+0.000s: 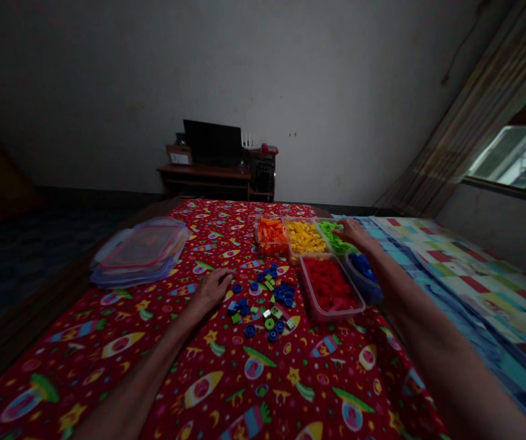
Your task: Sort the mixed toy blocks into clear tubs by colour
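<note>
My right hand [353, 234] reaches over the container of light green toy blocks [331, 231]. Its fingers are bent together at the blocks, seemingly pinching a green one, though the fingertips are small and dim. On the red patterned cloth rests my left hand [213, 287], thumb and fingers apart, nothing in it. Just right of it lie loose blue blocks [285, 293], several blue wheel-like rings [250, 330] and loose green blocks [269, 282]. Close to the right forearm are a container of red blocks [329, 284] and a round tub of blue blocks [362, 266], partly hidden by the arm.
Containers of orange blocks [272, 235] and yellow blocks [305, 236] stand left of the green one. Stacked clear lids [141, 250] lie at the left. Beyond the red cloth [208, 385] is a desk [205, 173] with a monitor [213, 142]. A checked quilt [487, 275] spreads rightward.
</note>
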A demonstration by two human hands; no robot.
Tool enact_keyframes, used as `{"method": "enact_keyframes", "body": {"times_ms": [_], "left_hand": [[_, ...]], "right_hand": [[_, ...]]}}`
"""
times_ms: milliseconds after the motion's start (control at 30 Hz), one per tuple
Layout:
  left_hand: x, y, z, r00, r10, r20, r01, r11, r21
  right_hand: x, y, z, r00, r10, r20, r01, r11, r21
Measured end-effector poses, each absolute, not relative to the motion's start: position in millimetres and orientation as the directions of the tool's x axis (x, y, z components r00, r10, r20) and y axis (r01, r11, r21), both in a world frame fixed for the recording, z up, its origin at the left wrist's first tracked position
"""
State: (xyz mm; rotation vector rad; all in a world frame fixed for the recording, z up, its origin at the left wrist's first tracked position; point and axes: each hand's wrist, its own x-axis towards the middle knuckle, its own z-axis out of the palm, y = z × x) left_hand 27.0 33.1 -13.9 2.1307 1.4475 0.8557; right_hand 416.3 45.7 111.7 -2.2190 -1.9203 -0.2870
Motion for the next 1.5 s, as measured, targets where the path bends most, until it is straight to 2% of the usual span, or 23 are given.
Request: {"method": "enact_keyframes", "body": {"times_ms": [100,233,333,400,533,667,767,900,1033,1100,1167,1233,1333,1500], "left_hand": [[27.1,34.6,-15.6,0.289,0.922,0.258,0.663,-0.387,0.641],[26.1,36.8,-18.7,0.365,0.895,0.255,0.633,-0.440,0.637],[25.0,35.8,-16.9,0.426,0.881,0.206,0.600,-0.446,0.664],[25.5,33.6,-13.3,0.443,0.880,0.172,0.591,-0.431,0.682],[29.9,27.9,-6.1,0.464,0.873,0.152,0.602,-0.436,0.669],[33.1,25.0,-5.5,0.449,0.879,0.162,0.648,-0.445,0.618],[33.1,25.3,-8.3,0.402,0.895,0.194,0.645,-0.427,0.634],[34.4,28.7,-10.1,0.351,0.915,0.201,0.555,-0.376,0.742],[39.8,30.9,-7.2,0.273,0.952,0.140,0.406,-0.246,0.880],[43.1,28.9,-4.3,0.252,0.965,0.070,0.305,-0.148,0.941],[46.6,24.3,-0.9,0.261,0.965,0.009,0.200,-0.063,0.978],[50.2,18.5,2.4,0.281,0.959,-0.025,0.124,-0.010,0.992],[55.4,11.7,5.4,0.306,0.950,-0.063,0.118,0.028,0.993],[59.3,10.5,4.2,0.394,0.919,-0.010,0.141,-0.050,0.989]], "right_hand": [[413.3,50.6,113.2,0.101,0.934,0.343,0.995,-0.095,-0.032],[366.1,38.4,107.7,-0.099,0.909,0.405,0.977,0.166,-0.134],[315.8,21.4,97.4,-0.279,0.900,0.334,0.911,0.358,-0.203],[286.0,11.7,87.4,-0.357,0.897,0.262,0.885,0.414,-0.212],[248.0,3.3,59.3,-0.297,0.939,0.174,0.934,0.323,-0.150],[232.9,4.5,27.9,-0.196,0.953,0.232,0.971,0.222,-0.090],[229.4,7.4,13.5,-0.136,0.964,0.229,0.981,0.164,-0.106],[231.6,10.4,13.1,-0.072,0.956,0.283,0.972,0.130,-0.193],[231.6,5.5,25.5,-0.121,0.921,0.371,0.862,0.283,-0.420],[228.0,0.0,30.1,-0.201,0.906,0.373,0.747,0.388,-0.540],[223.2,-6.2,31.2,-0.297,0.894,0.335,0.661,0.446,-0.603],[219.1,-12.6,30.2,-0.378,0.879,0.292,0.639,0.476,-0.604],[217.5,-22.9,31.3,-0.421,0.865,0.275,0.646,0.498,-0.578],[234.3,-42.8,52.8,-0.429,0.836,0.341,0.635,0.548,-0.544]]}}
